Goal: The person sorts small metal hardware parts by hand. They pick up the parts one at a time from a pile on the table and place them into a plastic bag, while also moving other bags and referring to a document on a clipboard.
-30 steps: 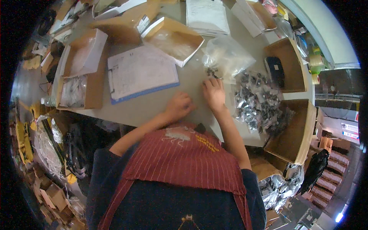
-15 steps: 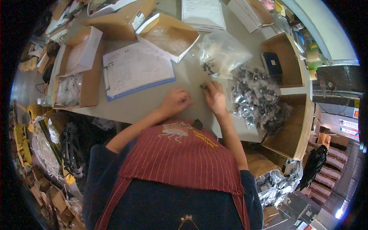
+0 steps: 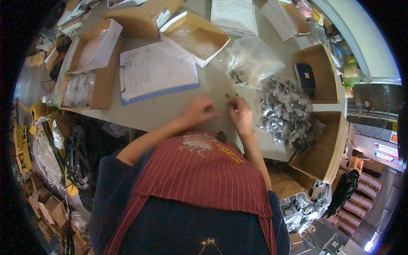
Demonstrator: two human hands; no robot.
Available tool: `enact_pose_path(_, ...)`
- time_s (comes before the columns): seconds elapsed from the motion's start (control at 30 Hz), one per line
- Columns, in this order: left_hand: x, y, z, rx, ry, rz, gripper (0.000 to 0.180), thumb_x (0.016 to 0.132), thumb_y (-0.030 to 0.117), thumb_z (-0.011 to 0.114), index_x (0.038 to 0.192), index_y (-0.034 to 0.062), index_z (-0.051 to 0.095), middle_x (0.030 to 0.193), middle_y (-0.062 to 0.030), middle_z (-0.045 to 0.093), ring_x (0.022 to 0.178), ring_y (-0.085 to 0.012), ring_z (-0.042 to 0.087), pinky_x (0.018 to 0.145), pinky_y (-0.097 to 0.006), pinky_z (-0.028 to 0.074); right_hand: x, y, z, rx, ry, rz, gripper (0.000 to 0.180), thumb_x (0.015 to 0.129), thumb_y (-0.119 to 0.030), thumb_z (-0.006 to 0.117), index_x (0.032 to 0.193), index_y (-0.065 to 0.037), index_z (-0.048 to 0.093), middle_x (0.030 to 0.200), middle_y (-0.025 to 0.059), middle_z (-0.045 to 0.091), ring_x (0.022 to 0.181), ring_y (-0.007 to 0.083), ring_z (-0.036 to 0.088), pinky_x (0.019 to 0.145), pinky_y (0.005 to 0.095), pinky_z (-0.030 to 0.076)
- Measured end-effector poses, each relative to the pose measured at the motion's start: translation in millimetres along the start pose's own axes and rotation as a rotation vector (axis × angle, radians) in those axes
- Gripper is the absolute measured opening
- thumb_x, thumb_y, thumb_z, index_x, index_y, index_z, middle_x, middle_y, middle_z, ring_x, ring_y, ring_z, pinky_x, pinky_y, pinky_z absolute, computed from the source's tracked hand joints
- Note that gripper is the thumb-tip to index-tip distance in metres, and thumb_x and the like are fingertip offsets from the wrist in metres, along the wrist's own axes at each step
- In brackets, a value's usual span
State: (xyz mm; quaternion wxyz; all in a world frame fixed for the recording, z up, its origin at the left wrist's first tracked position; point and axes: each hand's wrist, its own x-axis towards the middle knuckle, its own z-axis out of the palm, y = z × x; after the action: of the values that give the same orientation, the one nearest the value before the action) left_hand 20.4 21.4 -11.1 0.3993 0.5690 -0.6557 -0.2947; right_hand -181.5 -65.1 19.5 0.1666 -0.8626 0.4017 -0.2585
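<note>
Near the front edge of a grey worktop [image 3: 170, 112], the right hand [image 3: 242, 117] pinches a tiny dark metal part [image 3: 233, 104]. The left hand [image 3: 199, 111] is curled just beside it; I cannot tell whether it holds anything. The part looks light, stiff and easily dropped, best taken by fingertips. Right of the hands lies a heap of small silvery packets [image 3: 284, 112]. A clear crumpled plastic bag [image 3: 251, 61] sits behind them, and a white form on a blue clipboard [image 3: 156, 72] lies left. Open brown cardboard boxes [image 3: 325, 146] line the right edge.
</note>
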Motion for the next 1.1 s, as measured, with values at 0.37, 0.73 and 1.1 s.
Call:
enact_pose_path(0.37,1,-9,-2,-0.041,0.036,0.115,0.030,0.078,0.018,0.076,0.105,0.0078,0.066,0.100,-0.0127,0.064,0.098,-0.0342,0.059,0.087,-0.044,0.045,10,-46,-7,0.488,-0.104,-0.154,0.026,0.085,0.003,0.067,0.109,-0.004,0.070,0.112,0.0126,0.068,0.103,0.0260,0.067,0.087,0.0355,0.055)
enact_pose_path(0.73,-13,-22,-18,-0.438,0.012,-0.288,0.025,0.092,0.017,0.069,0.112,0.0034,0.065,0.114,-0.0114,0.068,0.103,-0.0171,0.064,0.089,-0.033,0.051,5,-36,-3,0.294,-0.220,-0.034,0.017,0.087,-0.010,0.068,0.102,-0.004,0.063,0.107,0.0169,0.066,0.096,0.0374,0.065,0.080,0.0430,0.053)
enact_pose_path(1.1,12,6,-25,0.208,0.115,0.102,0.013,0.084,0.004,0.065,0.097,0.0047,0.062,0.089,-0.0161,0.062,0.087,-0.0383,0.059,0.073,-0.044,0.049,6,-35,12,0.409,-0.171,0.121,0.019,0.090,-0.015,0.067,0.104,-0.003,0.062,0.098,0.0191,0.066,0.091,0.0391,0.065,0.079,0.0440,0.052)
